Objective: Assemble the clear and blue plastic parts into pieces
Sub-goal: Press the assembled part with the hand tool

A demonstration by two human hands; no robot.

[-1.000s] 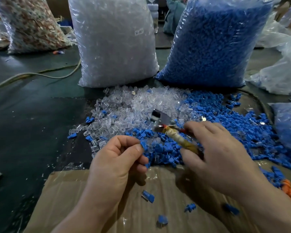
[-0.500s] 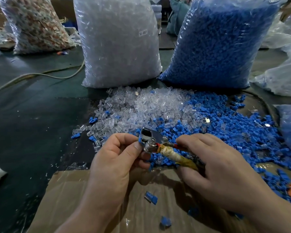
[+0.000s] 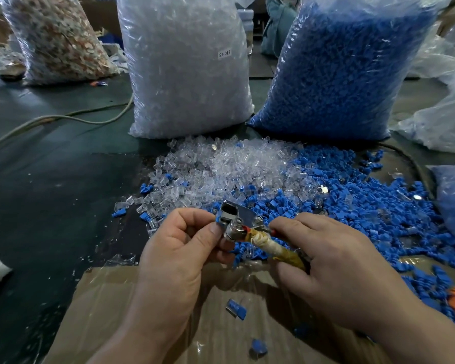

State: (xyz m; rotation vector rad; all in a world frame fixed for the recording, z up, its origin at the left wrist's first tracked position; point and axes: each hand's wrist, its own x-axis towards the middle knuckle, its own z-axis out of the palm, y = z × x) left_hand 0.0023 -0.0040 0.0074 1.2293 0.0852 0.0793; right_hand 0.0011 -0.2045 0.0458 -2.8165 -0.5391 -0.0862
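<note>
My left hand point(image 3: 179, 248) pinches a small blue part point(image 3: 218, 221) between thumb and forefinger and holds it against the metal head of a crimping tool point(image 3: 237, 219). My right hand point(image 3: 334, 269) grips the tool's tape-wrapped handle point(image 3: 271, 244). Behind the hands lie a heap of clear plastic parts point(image 3: 221, 166) and, to its right, a heap of blue plastic parts point(image 3: 352, 195). Several assembled blue pieces point(image 3: 236, 308) lie on the cardboard sheet point(image 3: 147, 311) under my hands.
A big bag of clear parts point(image 3: 184, 67) and a big bag of blue parts point(image 3: 342, 69) stand behind the heaps. A bag of mixed-colour parts point(image 3: 55, 38) stands far left. A cable point(image 3: 63, 118) runs across the dark table. More plastic bags point(image 3: 441, 122) lie at right.
My right hand brought the tool down and left to my left hand. The blue part in my left fingers now sits at the tool's head.
</note>
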